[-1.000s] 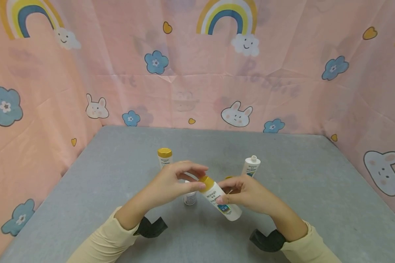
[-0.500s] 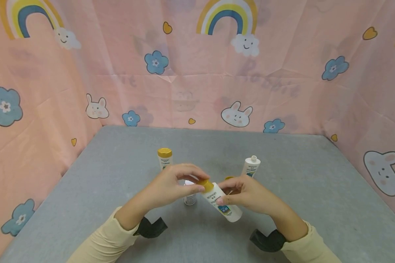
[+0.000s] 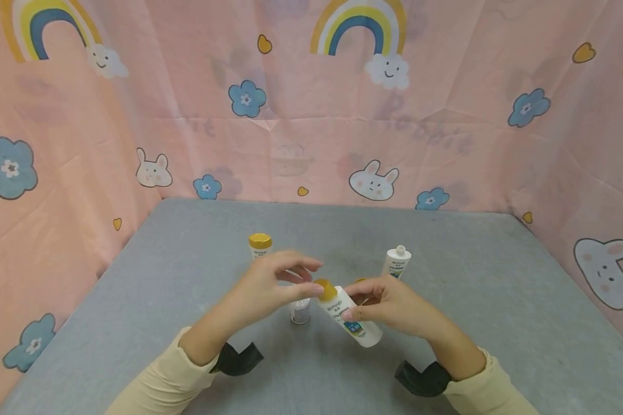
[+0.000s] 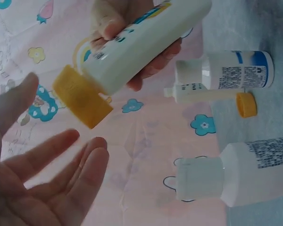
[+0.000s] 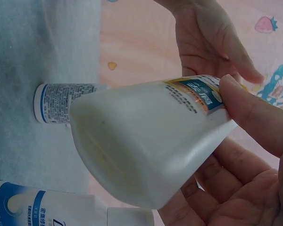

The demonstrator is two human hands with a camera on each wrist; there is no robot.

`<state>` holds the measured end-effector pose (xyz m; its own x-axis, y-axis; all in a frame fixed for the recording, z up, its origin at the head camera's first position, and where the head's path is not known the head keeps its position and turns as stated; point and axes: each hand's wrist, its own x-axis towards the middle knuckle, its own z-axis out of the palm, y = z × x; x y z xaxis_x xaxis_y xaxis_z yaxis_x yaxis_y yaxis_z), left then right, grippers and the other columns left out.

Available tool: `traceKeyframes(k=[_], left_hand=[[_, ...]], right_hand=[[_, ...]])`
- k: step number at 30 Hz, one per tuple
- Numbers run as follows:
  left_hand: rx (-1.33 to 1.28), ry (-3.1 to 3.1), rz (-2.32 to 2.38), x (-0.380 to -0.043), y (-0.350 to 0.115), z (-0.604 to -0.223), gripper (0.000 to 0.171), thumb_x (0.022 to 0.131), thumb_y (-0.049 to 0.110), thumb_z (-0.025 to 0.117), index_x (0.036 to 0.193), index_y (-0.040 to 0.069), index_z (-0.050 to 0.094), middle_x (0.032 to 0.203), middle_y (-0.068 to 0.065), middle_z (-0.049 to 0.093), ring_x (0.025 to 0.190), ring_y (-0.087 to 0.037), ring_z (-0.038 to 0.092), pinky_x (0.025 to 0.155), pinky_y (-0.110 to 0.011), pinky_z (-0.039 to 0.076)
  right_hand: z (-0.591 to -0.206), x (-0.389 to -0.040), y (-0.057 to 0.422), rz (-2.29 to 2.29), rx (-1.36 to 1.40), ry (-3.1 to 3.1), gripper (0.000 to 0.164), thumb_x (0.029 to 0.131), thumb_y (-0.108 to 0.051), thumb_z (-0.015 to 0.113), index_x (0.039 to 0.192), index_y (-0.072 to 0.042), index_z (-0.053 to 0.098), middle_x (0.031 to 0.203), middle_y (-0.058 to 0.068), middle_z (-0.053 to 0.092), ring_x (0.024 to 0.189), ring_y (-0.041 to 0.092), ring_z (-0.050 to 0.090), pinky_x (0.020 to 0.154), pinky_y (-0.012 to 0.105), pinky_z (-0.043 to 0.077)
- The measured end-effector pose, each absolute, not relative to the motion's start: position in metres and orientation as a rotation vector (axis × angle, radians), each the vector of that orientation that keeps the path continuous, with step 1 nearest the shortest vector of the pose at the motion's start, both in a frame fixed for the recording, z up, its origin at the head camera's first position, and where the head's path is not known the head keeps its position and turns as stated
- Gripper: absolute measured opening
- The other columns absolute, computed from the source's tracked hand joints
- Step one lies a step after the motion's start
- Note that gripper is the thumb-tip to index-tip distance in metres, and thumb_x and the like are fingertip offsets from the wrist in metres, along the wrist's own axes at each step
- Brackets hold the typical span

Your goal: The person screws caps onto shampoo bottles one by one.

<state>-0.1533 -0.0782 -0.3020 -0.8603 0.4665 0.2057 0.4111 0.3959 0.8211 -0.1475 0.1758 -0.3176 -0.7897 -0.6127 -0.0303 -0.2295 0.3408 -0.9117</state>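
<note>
My right hand (image 3: 394, 302) grips a white bottle (image 3: 360, 329) marked REPAND, tilted above the table. Its thumb lies on the label side and the fingers go round behind. On the bottle's mouth sits a yellow cap (image 4: 82, 96), which looks slightly skewed in the left wrist view. Beside that cap my left hand (image 4: 52, 174) has its fingers spread and apart from it, holding nothing. A small white bottle (image 3: 300, 312) stands behind, partly covered by the left hand. The right wrist view shows the held bottle's base (image 5: 118, 150) up close.
A yellow-capped bottle (image 3: 261, 243) stands behind the left hand. An uncapped white bottle (image 3: 396, 262) stands behind the right hand. A loose yellow cap (image 4: 246, 105) lies on the grey table (image 3: 472, 265). White-capped bottles, one with a blue label (image 4: 245, 70), stand nearby. Pink printed cloth hangs around.
Half a second ago the left fingers were on the yellow cap; now they have lifted and opened away from it. The right hand and its bottle have barely moved.
</note>
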Motion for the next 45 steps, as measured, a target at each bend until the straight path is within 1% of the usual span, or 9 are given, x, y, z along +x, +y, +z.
traceKeyframes(k=[3,6,10,13,23,30,33,38,45], left_hand=[[0.724,2.648,1.433,-0.1530,-0.0738,-0.3046,0.038,0.087,0.036,0.076,0.119,0.016,0.071,0.106,0.003,0.072,0.092,-0.010,0.067,0.082,-0.025,0.057],[0.714,2.682,1.407,-0.1527,-0.0705,-0.3068,0.033,0.087,0.036,0.076,0.112,0.016,0.073,0.094,0.005,0.073,0.086,-0.007,0.066,0.078,-0.024,0.057],[0.783,2.669,1.408,-0.1517,-0.0692,-0.3080,0.018,0.088,0.031,0.076,0.100,0.018,0.076,0.088,0.008,0.072,0.082,-0.005,0.065,0.075,-0.023,0.056],[0.810,2.644,1.418,-0.1512,-0.0693,-0.3078,0.014,0.088,0.030,0.076,0.097,0.019,0.077,0.088,0.008,0.073,0.081,-0.004,0.065,0.073,-0.022,0.056],[0.894,2.492,1.482,-0.1519,-0.0715,-0.3059,0.028,0.087,0.021,0.078,0.112,0.008,0.074,0.105,-0.003,0.073,0.095,-0.011,0.069,0.080,-0.021,0.059],[0.838,2.444,1.516,-0.1509,-0.0739,-0.3040,0.041,0.086,0.021,0.079,0.124,0.008,0.069,0.118,-0.006,0.070,0.103,-0.016,0.069,0.082,-0.020,0.058],[0.762,2.471,1.507,-0.1505,-0.0739,-0.3030,0.043,0.086,0.023,0.079,0.126,0.010,0.068,0.114,-0.004,0.071,0.099,-0.014,0.069,0.081,-0.021,0.058],[0.776,2.503,1.444,-0.1511,-0.0728,-0.3028,0.034,0.088,0.023,0.077,0.118,0.010,0.072,0.103,0.000,0.073,0.093,-0.010,0.067,0.078,-0.021,0.058],[0.822,2.470,1.442,-0.1514,-0.0731,-0.3035,0.034,0.088,0.023,0.077,0.118,0.009,0.071,0.105,-0.002,0.073,0.093,-0.010,0.067,0.078,-0.021,0.058]], right_hand=[[-0.3183,-0.1473,0.1749,-1.428,-0.735,2.246,0.035,0.091,-0.019,0.073,0.116,0.005,0.070,0.103,0.017,0.071,0.090,0.022,0.067,0.077,0.034,0.058],[-0.3197,-0.1477,0.1744,-1.421,-0.754,2.263,0.033,0.090,-0.019,0.073,0.115,0.004,0.070,0.102,0.016,0.072,0.089,0.018,0.068,0.076,0.033,0.058],[-0.3214,-0.1481,0.1742,-1.413,-0.777,2.283,0.032,0.090,-0.018,0.074,0.114,0.003,0.071,0.101,0.015,0.072,0.086,0.014,0.068,0.075,0.031,0.058],[-0.3220,-0.1481,0.1744,-1.407,-0.781,2.293,0.032,0.090,-0.019,0.074,0.113,0.002,0.071,0.100,0.015,0.072,0.086,0.015,0.067,0.074,0.031,0.058],[-0.3203,-0.1483,0.1763,-1.406,-0.749,2.280,0.035,0.090,-0.020,0.074,0.116,0.003,0.070,0.104,0.017,0.072,0.088,0.020,0.068,0.074,0.033,0.059],[-0.3201,-0.1482,0.1761,-1.407,-0.720,2.274,0.036,0.090,-0.021,0.074,0.116,0.003,0.070,0.104,0.016,0.072,0.090,0.023,0.067,0.076,0.034,0.059],[-0.3205,-0.1481,0.1759,-1.413,-0.719,2.267,0.036,0.090,-0.020,0.074,0.116,0.003,0.070,0.104,0.016,0.072,0.090,0.024,0.068,0.076,0.034,0.058],[-0.3206,-0.1480,0.1755,-1.418,-0.718,2.261,0.035,0.090,-0.020,0.074,0.116,0.003,0.070,0.104,0.017,0.072,0.090,0.023,0.068,0.076,0.035,0.059],[-0.3214,-0.1486,0.1766,-1.425,-0.744,2.245,0.034,0.090,-0.019,0.074,0.115,0.003,0.070,0.102,0.017,0.072,0.088,0.022,0.067,0.074,0.035,0.059]])
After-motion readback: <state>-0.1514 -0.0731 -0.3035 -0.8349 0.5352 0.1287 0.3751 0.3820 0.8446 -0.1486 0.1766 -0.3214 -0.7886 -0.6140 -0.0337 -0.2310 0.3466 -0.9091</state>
